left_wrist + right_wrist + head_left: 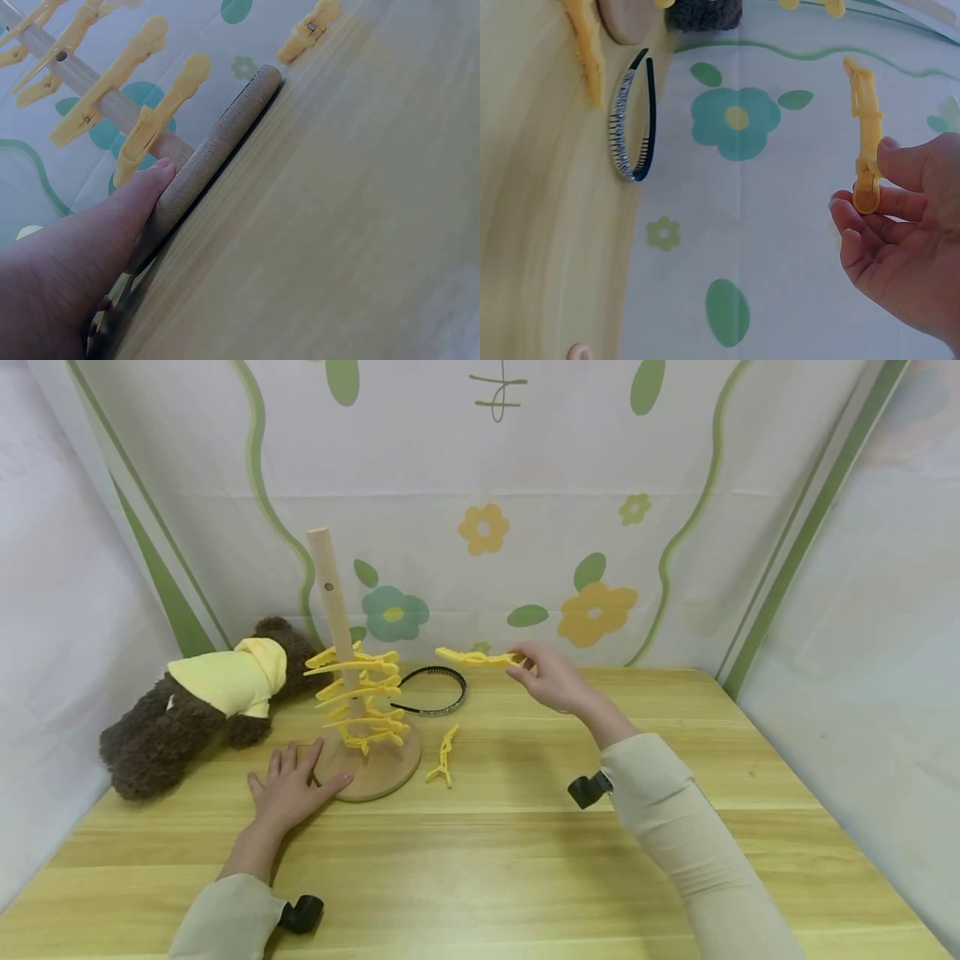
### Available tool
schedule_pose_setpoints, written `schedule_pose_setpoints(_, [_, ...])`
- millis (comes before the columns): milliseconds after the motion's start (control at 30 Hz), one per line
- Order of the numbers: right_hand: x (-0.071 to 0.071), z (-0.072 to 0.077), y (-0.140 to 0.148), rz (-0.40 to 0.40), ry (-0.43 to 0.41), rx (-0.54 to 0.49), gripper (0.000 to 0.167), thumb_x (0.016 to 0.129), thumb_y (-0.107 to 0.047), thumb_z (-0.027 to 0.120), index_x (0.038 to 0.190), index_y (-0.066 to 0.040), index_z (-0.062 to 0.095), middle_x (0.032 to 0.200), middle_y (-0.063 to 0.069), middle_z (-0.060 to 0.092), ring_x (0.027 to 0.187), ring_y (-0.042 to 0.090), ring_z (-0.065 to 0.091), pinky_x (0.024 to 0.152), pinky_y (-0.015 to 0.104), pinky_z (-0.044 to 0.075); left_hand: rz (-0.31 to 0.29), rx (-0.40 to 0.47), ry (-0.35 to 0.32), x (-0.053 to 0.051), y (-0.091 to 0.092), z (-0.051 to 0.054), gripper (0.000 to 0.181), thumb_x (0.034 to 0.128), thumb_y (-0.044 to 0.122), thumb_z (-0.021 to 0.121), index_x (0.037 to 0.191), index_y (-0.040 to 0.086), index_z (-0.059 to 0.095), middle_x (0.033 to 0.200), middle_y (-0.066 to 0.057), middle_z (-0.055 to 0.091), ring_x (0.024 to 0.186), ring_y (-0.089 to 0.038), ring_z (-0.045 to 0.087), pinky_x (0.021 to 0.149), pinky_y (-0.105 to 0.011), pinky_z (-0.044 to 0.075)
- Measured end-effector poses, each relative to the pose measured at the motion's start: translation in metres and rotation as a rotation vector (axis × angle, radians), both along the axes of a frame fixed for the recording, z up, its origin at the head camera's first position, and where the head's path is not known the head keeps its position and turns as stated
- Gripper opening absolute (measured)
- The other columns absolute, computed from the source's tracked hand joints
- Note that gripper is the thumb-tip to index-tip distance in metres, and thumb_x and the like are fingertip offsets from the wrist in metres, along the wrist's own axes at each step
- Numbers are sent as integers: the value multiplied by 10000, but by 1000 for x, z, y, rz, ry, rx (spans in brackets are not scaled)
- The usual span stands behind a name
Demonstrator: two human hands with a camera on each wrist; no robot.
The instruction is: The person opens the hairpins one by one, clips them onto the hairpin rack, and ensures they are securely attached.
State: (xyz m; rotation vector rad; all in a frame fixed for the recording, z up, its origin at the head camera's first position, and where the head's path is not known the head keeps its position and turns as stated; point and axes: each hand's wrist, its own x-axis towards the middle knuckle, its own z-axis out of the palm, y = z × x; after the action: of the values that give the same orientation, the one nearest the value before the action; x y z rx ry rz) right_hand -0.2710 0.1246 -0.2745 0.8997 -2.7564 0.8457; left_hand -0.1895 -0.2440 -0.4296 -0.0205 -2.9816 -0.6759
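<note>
My right hand [553,678] is raised above the table's back part and pinches a yellow plastic hair clip [476,657] by one end. In the right wrist view that clip [870,135] stands upright between thumb and fingers. My left hand [288,797] lies with spread fingers at the left edge of a round wooden base [375,785], its thumb on top. From the base rises a wooden post [327,577] that leans left in the head view. Several yellow hair clips [375,666] are set around it at different heights. Another yellow clip [445,756] lies right of the base.
A black headband [460,697] with teeth lies behind the loose clip. Left of the post, a brown plush bear [157,735] in a yellow hoodie lies on its side. The wooden table [480,877] ends at a flower-printed cloth wall [675,468]; a small peg-like thing [580,352] shows low in the right wrist view.
</note>
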Motion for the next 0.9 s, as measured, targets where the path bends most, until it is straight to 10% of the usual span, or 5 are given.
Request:
schedule_pose_setpoints(433, [-9,43,-44,103,53,-11,256,897,-128,476,1093,32,513,933,105,524,801,192,503,650,291,417,-3,6,-2,0,0,1,888,754,651,430,1392,96,159,1345,-336,66,1201,-499,-48,789,-681,-123])
schedule_pose_setpoints(900, [-10,55,-91,117,97,-27,159,872,-158,526,929,-14,558,767,55,498,620,174,420,553,240,354,-2,5,-4,-1,0,0,900,748,661,424,1393,93,155,1346,-337,61,1200,-498,-56,789,-678,-131])
